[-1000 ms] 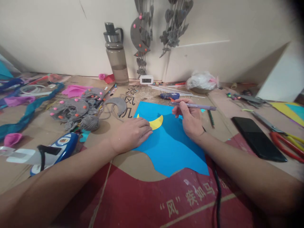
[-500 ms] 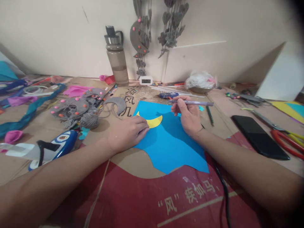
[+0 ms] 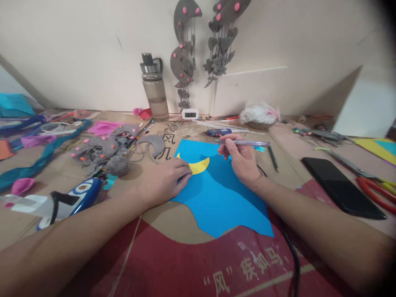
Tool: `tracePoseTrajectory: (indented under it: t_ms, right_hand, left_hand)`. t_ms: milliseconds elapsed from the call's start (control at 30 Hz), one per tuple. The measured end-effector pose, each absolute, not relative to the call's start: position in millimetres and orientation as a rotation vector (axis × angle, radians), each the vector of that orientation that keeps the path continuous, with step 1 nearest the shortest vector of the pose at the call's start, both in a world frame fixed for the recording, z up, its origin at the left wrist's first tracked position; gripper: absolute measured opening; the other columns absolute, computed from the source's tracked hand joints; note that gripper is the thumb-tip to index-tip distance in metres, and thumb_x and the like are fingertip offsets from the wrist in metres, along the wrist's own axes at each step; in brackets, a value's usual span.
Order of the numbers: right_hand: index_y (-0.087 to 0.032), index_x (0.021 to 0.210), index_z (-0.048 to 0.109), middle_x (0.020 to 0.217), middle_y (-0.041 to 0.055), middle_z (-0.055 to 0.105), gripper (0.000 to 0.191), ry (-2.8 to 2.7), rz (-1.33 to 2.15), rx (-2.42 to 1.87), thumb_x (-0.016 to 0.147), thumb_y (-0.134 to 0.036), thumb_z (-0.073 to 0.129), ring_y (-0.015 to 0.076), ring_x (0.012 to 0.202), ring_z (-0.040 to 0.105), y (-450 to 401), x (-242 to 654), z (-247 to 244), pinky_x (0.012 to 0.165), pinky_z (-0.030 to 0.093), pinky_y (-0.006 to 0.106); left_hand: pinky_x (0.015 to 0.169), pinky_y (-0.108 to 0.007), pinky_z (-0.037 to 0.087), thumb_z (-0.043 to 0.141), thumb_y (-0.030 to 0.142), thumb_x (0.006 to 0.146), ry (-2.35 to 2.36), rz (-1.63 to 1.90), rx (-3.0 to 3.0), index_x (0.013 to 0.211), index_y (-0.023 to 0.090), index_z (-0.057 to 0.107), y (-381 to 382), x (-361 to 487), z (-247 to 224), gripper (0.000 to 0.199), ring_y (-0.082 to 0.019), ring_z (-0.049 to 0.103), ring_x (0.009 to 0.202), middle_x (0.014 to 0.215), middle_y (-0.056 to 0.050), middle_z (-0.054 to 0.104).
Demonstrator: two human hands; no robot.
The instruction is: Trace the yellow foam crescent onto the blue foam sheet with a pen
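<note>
A yellow paper crescent [image 3: 199, 166] lies on a sheet of blue paper [image 3: 222, 206] whose lower edge is cut in curves. My left hand [image 3: 168, 179] rests at the sheet's left side, its curled fingers closed on the crescent's left part and covering some of it. In my right hand [image 3: 240, 159] is a slim pen with a clear, purplish barrel [image 3: 250, 143], held nearly level above the sheet's upper right. The pen's tip is hard to make out against the clutter behind it.
Grey felt crescents with pink dots [image 3: 95, 148] lie to the left, near a blue-and-white glue gun-like tool [image 3: 83, 194]. A water bottle [image 3: 154, 95] and small clock [image 3: 190, 114] stand behind. At right are a phone [image 3: 342, 187], red-handled scissors [image 3: 375, 192] and a green pencil [image 3: 273, 159].
My view has tilted up slightly, so everything sits lower in the picture. My right hand and the pen have shifted a little left over the blue paper. My left hand stays on the crescent.
</note>
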State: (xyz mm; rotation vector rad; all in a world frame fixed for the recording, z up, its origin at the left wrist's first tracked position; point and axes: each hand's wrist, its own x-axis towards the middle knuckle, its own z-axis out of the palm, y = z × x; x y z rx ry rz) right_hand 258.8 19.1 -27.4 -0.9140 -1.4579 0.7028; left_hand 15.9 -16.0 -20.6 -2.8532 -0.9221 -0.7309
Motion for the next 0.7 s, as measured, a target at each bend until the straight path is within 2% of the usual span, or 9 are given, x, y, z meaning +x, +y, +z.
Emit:
tracePoseTrajectory:
  t_ms: [67, 167, 267, 433, 567, 700]
  right_hand:
    - [-0.022, 0.099, 0.061, 0.075, 0.0004, 0.068, 0.033, -1.535, 0.697, -0.897, 0.095, -0.054, 0.054, 0.0138, 0.067, 0.063, 16, 258, -27, 0.056, 0.048, 0.026]
    - [-0.023, 0.105, 0.063, 0.087, 0.0025, 0.073, 0.029, -1.771, 0.681, -0.877, 0.099, -0.048, 0.051, 0.0164, 0.084, 0.069, 10, 256, -25, 0.074, 0.055, 0.031]
    - [-0.024, 0.106, 0.066, 0.097, 0.0025, 0.075, 0.024, -2.02, 0.672, -0.858, 0.099, -0.043, 0.051, 0.0182, 0.094, 0.07, 5, 254, -22, 0.087, 0.055, 0.036]
    - [-0.025, 0.102, 0.067, 0.095, 0.0009, 0.074, 0.022, -2.14, 0.648, -0.858, 0.099, -0.04, 0.052, 0.0173, 0.086, 0.07, 4, 254, -21, 0.08, 0.055, 0.034]
    - [-0.022, 0.102, 0.065, 0.085, 0.0013, 0.075, 0.024, -1.862, 0.576, -0.882, 0.101, -0.04, 0.049, 0.0175, 0.086, 0.07, 8, 256, -26, 0.084, 0.053, 0.034]
    - [-0.021, 0.104, 0.063, 0.082, 0.0022, 0.075, 0.025, -1.775, 0.612, -0.884, 0.1, -0.042, 0.05, 0.0174, 0.082, 0.07, 10, 258, -27, 0.079, 0.053, 0.032]
  left_hand:
    - [0.089, -0.037, 0.056, 0.05, 0.022, 0.1, -0.932, -0.745, -2.847, 0.097, 0.014, 0.072, -16, 17, -20, 0.024, -0.022, 0.067, 0.098, 0.101, -0.009, 0.074]
    - [0.088, -0.038, 0.056, 0.05, 0.021, 0.1, -0.954, -0.754, -2.838, 0.097, 0.013, 0.072, -16, 17, -21, 0.024, -0.022, 0.068, 0.096, 0.1, -0.009, 0.074]
    - [0.084, -0.039, 0.056, 0.05, 0.022, 0.099, -0.981, -0.756, -2.83, 0.097, 0.013, 0.073, -15, 16, -23, 0.024, -0.023, 0.068, 0.093, 0.099, -0.01, 0.073]
    - [0.084, -0.039, 0.057, 0.051, 0.022, 0.098, -0.976, -0.764, -2.845, 0.098, 0.013, 0.074, -14, 14, -24, 0.024, -0.023, 0.068, 0.094, 0.1, -0.011, 0.073]
    - [0.086, -0.039, 0.058, 0.052, 0.022, 0.097, -0.987, -0.738, -2.87, 0.098, 0.013, 0.074, -15, 15, -21, 0.024, -0.023, 0.068, 0.095, 0.101, -0.01, 0.073]
    - [0.087, -0.038, 0.057, 0.05, 0.022, 0.098, -0.999, -0.719, -2.896, 0.096, 0.014, 0.074, -18, 14, -18, 0.026, -0.023, 0.068, 0.096, 0.101, -0.01, 0.073]
